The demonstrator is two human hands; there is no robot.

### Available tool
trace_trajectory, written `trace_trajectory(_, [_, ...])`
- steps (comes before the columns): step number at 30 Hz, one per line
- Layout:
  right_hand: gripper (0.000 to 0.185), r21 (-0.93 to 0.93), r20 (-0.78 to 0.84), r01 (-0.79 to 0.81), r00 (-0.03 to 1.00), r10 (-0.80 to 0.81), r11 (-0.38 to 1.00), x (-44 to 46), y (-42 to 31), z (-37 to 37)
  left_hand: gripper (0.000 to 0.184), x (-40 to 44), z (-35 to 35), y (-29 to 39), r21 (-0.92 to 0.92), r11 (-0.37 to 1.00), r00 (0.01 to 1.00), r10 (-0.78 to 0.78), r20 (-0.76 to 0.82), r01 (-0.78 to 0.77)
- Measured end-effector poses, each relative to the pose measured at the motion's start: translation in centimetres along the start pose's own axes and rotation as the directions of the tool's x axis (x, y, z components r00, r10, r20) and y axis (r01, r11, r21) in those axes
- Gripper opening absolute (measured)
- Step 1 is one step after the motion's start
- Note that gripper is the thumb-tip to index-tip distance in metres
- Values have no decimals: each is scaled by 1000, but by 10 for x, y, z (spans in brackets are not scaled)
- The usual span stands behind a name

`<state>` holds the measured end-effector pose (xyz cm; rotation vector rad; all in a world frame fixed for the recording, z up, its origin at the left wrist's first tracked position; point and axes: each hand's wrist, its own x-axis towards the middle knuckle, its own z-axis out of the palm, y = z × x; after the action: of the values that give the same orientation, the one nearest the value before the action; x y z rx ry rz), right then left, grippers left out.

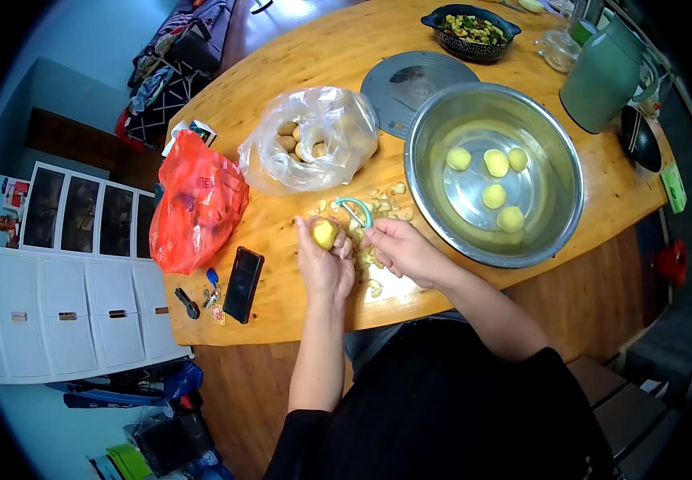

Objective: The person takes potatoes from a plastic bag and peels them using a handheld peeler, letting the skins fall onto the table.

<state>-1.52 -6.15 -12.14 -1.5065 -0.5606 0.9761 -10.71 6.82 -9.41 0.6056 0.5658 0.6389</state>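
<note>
My left hand [327, 268] is wrapped round a partly peeled potato [324, 233], its bare yellow patch facing up. In my right hand [400, 251] is a peeler [355, 211] with a light blue frame, held close beside the potato. Potato peelings [374, 286] lie scattered on the wooden table below and behind both hands. To the right, a large steel basin [416, 188] holds several peeled potatoes [495, 163]. Beyond my hands, a clear plastic bag [338, 120] stands with its mouth open, and unpeeled potatoes [286, 142] show inside.
A red plastic bag [200, 200], a black phone [243, 285] and keys [211, 298] lie at the left. Behind the basin are a grey round mat [398, 80] and a dish of food [471, 34]. A green jug [606, 76] stands at the far right.
</note>
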Motion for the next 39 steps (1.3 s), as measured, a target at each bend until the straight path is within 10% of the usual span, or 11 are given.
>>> trace_trajectory(3, [26, -549, -167, 164, 939, -299, 820, -4, 2, 6, 32, 6, -4, 0, -118, 981, 988, -153, -6, 151])
trace_trajectory(7, [27, -638, -147, 228, 902, -407, 735, -15, -10, 14, 32, 3, -3, -2, -43, 994, 994, -99, -55, 97])
trace_trajectory(18, [19, -711, -20, 386, 824, -566, 588, -20, -9, 24, 28, -2, 7, -16, 225, 971, 978, 123, -167, -84])
trace_trajectory(26, [29, -459, -163, 197, 940, -301, 866, -12, -14, -1, 35, -2, 8, -1, 250, 968, 993, 22, -115, 8])
trace_trajectory(39, [22, -678, -21, 370, 854, -520, 635, -28, -16, 16, 33, -1, 8, -13, 431, 888, 976, 207, -66, -159])
